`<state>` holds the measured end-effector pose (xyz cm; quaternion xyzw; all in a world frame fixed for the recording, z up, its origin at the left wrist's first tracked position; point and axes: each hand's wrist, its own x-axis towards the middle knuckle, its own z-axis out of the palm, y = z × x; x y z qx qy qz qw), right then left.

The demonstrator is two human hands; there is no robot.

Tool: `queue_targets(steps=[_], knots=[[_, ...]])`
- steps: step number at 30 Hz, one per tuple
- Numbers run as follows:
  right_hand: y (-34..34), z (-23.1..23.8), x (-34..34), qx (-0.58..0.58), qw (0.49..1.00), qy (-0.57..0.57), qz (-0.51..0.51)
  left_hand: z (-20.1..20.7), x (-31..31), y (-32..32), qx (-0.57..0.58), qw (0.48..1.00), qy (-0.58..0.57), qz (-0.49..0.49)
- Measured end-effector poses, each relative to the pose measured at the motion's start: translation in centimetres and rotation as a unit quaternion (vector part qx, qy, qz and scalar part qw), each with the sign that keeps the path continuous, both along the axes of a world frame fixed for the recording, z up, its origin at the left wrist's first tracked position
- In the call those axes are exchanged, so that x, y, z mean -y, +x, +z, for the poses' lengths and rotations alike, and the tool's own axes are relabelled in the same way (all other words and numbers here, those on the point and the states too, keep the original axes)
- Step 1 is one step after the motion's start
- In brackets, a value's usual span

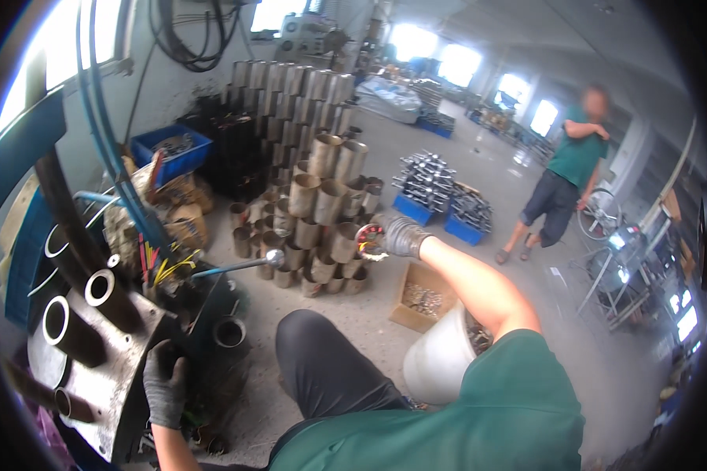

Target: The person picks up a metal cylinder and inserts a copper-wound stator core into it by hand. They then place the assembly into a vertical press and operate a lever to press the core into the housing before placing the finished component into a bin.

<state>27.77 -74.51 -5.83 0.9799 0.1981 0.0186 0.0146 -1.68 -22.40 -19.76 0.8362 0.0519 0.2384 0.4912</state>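
Observation:
My right hand (401, 235), in a grey glove, reaches out ahead and grips a short metal ring piece (369, 241) with a red mark, held just in front of a stack of short metal tubes (316, 228). My left hand (165, 383), also gloved, rests low on the edge of a steel machine block (122, 369) with round tube holders (98, 287) at the lower left. A lever with a metal ball end (273, 257) sticks out from the machine between my two hands.
Below my right arm stand a white bucket (436, 361) and a cardboard box of small metal parts (423, 297). Blue crates (171, 149) and tall tube stacks (291, 86) line the wall. Another person (567, 177) in a green shirt stands at the right rear.

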Motion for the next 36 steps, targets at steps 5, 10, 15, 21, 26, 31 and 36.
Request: queue_targets(steps=[5,10,15,21,26,31,36], knots=[[-4.1,0.0,20.2,0.018,0.972,0.031,-0.234,-1.0,0.3,0.9,-0.009,0.994,-0.063,-0.083],[-10.4,-0.9,35.9,0.019,0.921,-0.011,-0.388,-1.1,1.5,1.7,-0.014,0.987,-0.109,-0.116],[-15.8,-0.1,40.4,-0.028,0.877,-0.053,-0.477,-1.3,1.5,1.3,-0.076,0.991,-0.078,-0.072],[-19.3,-3.9,41.8,-0.114,0.822,0.048,-0.556,-2.2,1.9,1.2,-0.119,0.986,-0.086,-0.074],[-18.7,-4.8,38.4,-0.195,0.839,0.086,-0.501,-3.8,0.5,0.8,-0.136,0.986,-0.075,-0.056],[-16.2,-5.7,36.4,-0.294,0.869,0.039,-0.396,-4.1,0.5,0.9,-0.154,0.985,-0.064,-0.032],[-14.8,-7.7,29.8,-0.354,0.874,-0.137,-0.302,-6.0,-0.7,1.2,-0.176,0.978,-0.098,-0.044]])
